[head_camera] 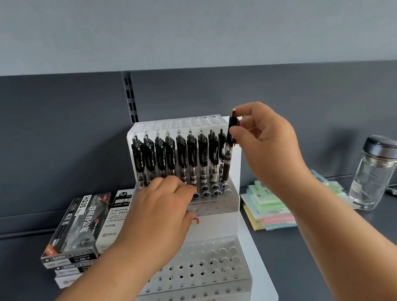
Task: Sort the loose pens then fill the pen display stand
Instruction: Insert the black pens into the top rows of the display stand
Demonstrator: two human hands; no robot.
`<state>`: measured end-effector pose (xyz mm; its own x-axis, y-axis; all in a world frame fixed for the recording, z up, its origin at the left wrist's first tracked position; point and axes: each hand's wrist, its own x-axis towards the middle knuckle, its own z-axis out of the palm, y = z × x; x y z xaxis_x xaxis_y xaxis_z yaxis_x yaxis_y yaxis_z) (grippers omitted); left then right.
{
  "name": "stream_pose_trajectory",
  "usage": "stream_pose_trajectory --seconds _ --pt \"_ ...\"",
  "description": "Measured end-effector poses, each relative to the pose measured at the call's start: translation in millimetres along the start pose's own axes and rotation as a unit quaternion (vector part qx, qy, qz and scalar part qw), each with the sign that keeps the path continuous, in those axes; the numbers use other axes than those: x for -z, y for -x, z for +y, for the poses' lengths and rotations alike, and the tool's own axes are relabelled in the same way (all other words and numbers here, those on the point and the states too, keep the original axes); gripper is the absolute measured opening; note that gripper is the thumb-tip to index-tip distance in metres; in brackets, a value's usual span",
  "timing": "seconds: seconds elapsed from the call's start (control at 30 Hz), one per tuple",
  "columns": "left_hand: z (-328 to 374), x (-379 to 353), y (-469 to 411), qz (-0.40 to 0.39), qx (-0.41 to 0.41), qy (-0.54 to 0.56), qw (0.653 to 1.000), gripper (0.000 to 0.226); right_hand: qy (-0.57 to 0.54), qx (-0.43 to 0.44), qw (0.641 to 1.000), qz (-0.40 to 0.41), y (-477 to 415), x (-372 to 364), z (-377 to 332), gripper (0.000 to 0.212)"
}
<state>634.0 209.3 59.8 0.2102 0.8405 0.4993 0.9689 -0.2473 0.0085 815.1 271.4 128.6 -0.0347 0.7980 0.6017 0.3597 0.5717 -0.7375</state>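
Observation:
A white tiered pen display stand with rows of round holes sits on the dark shelf. Several black pens stand upright in its middle tier. My right hand pinches the top of one black pen at the right end of that row, its tip just above a hole. My left hand rests on the stand's middle tier with fingers spread over the holes, holding nothing. The lower tier's holes are unfilled.
Stacked pen boxes lie left of the stand. A pile of pastel sticky-note packs lies to its right, with a glass jar with a dark lid further right. A dark back panel stands behind.

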Motion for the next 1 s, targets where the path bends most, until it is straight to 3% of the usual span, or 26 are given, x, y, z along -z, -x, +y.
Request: stream_pose_trajectory --seconds 0.13,0.77,0.9,1.0 --pt "1 1 0 0.004 0.002 0.008 1.0 0.032 0.048 -0.008 0.998 -0.043 5 -11 10 0.016" --pt "2 1 1 0.024 0.013 0.049 0.998 0.041 0.079 -0.05 0.994 -0.049 8 -12 14 0.016" --pt "-1 5 5 0.035 0.021 0.075 0.996 0.045 0.151 0.06 0.986 0.042 18 -14 -2 0.026" --pt "-11 16 12 0.052 0.051 0.065 0.995 0.045 0.142 0.168 0.974 0.046 28 -25 -18 0.025"
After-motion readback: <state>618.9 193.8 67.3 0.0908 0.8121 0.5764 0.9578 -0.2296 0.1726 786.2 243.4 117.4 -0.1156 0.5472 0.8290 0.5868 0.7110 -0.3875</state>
